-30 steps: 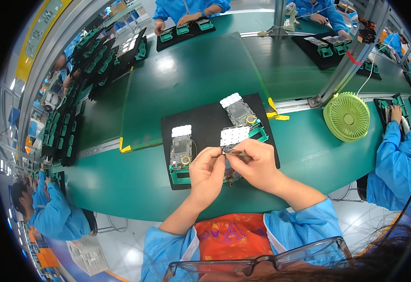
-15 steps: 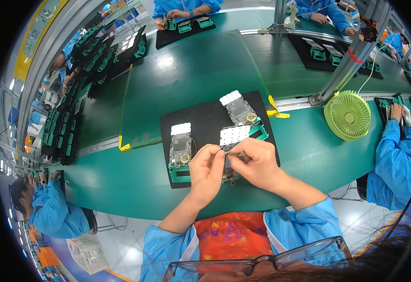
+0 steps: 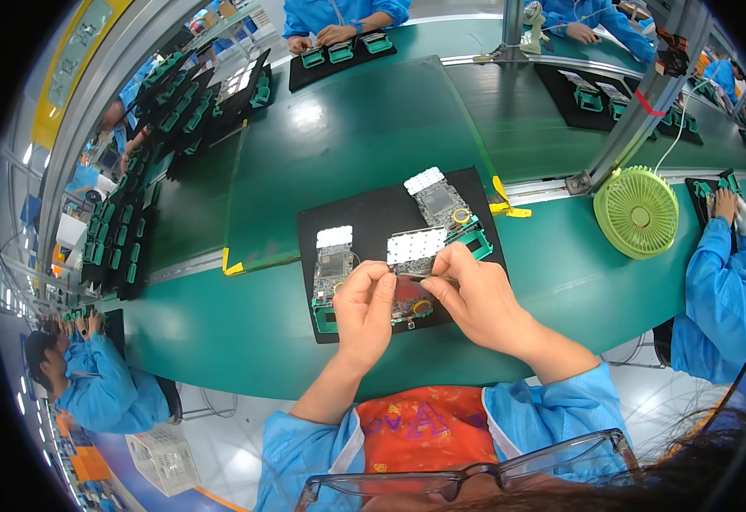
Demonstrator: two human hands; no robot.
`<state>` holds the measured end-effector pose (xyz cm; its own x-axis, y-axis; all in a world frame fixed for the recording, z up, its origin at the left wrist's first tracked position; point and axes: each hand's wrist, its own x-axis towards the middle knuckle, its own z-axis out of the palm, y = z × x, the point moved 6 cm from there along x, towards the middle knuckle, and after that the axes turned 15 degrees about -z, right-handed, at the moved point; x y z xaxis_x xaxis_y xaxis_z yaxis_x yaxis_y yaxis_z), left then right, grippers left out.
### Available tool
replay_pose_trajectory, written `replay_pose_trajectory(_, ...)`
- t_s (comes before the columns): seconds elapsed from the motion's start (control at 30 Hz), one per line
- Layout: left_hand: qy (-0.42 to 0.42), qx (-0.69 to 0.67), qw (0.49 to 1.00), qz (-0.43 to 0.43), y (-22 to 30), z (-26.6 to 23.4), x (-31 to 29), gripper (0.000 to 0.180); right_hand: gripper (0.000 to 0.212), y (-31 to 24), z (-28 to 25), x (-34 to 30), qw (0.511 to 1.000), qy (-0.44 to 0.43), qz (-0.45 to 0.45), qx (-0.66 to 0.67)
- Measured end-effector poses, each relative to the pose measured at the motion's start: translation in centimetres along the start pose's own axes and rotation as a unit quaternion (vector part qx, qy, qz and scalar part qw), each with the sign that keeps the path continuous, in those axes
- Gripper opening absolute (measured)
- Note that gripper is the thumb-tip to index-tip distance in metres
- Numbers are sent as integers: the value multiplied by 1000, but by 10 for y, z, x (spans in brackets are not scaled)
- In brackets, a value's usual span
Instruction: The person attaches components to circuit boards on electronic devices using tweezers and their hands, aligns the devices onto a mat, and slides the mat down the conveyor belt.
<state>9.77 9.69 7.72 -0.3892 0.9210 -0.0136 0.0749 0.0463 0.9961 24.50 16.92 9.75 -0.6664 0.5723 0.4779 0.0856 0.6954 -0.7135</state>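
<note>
My left hand (image 3: 366,305) and my right hand (image 3: 477,294) face each other with fingertips pinched. A small thin piece (image 3: 409,287), dark along its top edge and reddish below, spans between them; its kind is unclear. Directly beneath is a circuit board (image 3: 405,311) with a yellow ring and a white dotted panel (image 3: 416,250) at its far end. To the left, a second circuit board (image 3: 334,266) rests in a green frame (image 3: 325,324), partly hidden by my left hand. A third circuit board (image 3: 438,203) lies far right, with another green frame (image 3: 479,241) beside it.
A black mat (image 3: 373,210) carries the boards on the green table (image 3: 211,333). Beyond right stand a green fan (image 3: 637,213) and a metal post (image 3: 620,128). Yellow tape (image 3: 509,210) marks the bench edge. Co-workers in blue sit left, right and across.
My hands have moved slightly apart, exposing the thin reddish piece and more of the board below. The dotted panel appears shifted left relative to the mat.
</note>
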Motion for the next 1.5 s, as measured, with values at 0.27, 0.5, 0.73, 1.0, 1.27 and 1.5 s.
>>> replay_pose_trajectory(0.27,-9,24,999,33,0,8,0,5,24,6,2,-2,999,-15,34,34)
replay_pose_trajectory(0.5,25,-11,997,68,-6,8,-2,11,24,10,12,-4,995,-15,54,85)
replay_pose_trajectory(0.73,52,15,995,81,-9,4,5,9,27,20,10,2,996,13,9,83)
replay_pose_trajectory(1.0,83,40,995,-27,-33,-28,46,32,45,103,-34,12,980,180,68,-55)
replay_pose_trajectory(1.27,66,88,994,-13,-23,-12,44,66,52,145,-14,4,943,143,185,237)
replay_pose_trajectory(1.5,-95,-227,953,-174,-41,28,57,65,53,101,-7,8,895,126,174,391)
